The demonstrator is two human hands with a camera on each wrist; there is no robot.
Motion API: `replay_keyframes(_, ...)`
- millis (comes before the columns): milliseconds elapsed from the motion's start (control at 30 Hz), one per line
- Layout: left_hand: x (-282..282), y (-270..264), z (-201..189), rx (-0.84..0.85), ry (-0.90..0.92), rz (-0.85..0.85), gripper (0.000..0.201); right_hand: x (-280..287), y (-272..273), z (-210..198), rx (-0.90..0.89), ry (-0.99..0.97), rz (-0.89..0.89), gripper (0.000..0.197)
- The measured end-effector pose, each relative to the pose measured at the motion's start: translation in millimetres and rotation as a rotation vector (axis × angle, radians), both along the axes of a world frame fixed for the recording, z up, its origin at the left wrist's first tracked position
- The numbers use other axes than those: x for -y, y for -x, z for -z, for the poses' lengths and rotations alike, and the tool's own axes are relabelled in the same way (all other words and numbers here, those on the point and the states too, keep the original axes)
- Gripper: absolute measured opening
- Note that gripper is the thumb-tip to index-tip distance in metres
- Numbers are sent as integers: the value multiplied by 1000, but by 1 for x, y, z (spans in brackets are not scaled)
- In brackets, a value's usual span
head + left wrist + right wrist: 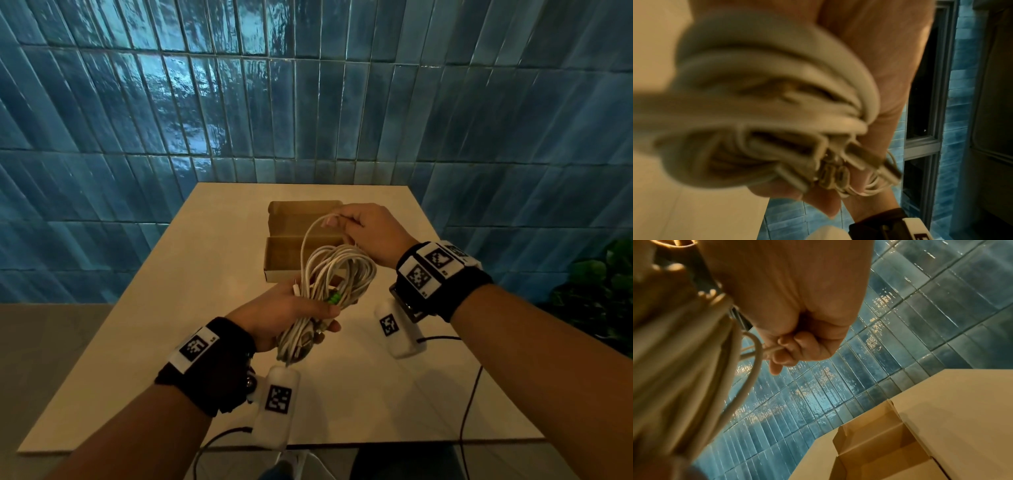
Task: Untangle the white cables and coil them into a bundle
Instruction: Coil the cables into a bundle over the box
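From the head view, your left hand (291, 308) was curled around the lower part of the white cables (329, 284), gathered into a loose bundle of loops held in the air above the pale surface (137, 325), with a small green piece (334, 298) showing among the strands by your thumb. Your right hand (370, 233) was raised higher and pinched a single strand (310, 236) that arched up out of the bundle and curved back down into it. Behind the hands an open cardboard box (291, 236) sat on the surface, near its far edge, in front of the blue tiled wall (239, 102). Both wrists wore black bands with patterned markers, and dark leads trailed off toward you. From the left wrist view, the cables (766, 113) filled most of the frame, blurred, with their loops packed together and several connector ends (865, 157) sticking out against your palm; your fingers (826, 204) wrapped under the bundle, gripping it. From the right wrist view, your right hand (797, 313) was clenched, with its fingertips (789, 344) pinching one thin strand (754, 360) that looped down and away to the left, where the blurred mass of the bundle (684, 361) hung just beside the hand. Below, the open box (879, 443) lay on the surface (962, 410).
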State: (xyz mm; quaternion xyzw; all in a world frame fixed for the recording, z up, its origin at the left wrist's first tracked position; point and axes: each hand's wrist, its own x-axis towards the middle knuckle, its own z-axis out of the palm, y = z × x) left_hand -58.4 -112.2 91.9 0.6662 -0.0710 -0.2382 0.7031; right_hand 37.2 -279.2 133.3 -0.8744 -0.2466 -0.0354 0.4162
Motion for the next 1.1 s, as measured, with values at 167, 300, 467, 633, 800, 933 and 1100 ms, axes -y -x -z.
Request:
replay_keyframes(167,-2,-2,2,-24,-1,-32,38,5,0,-2,-137,-44,-41,20)
replay_keyframes(300,-2,-2,2,-38,36,-36,35,9,4,-5,-295,-109,-96,21)
replay_keyframes(467,1,-1,0,-47,50,-27,32,7,8,-5,-382,-172,-124,17)
replay_keyframes(633,2,-1,0,-68,65,-64,37,4,10,-6,-446,-242,-73,22)
replay_keyframes(800,0,-3,4,-78,47,-137,20,6,14,-5,-510,-213,-82,32)
replay_keyframes(933,-4,-6,5,-86,50,-209,16,15,27,1,-151,-198,115,14)
replay_keyframes(1100,-2,-9,6,-84,31,-233,15,14,57,18,410,198,-123,21)
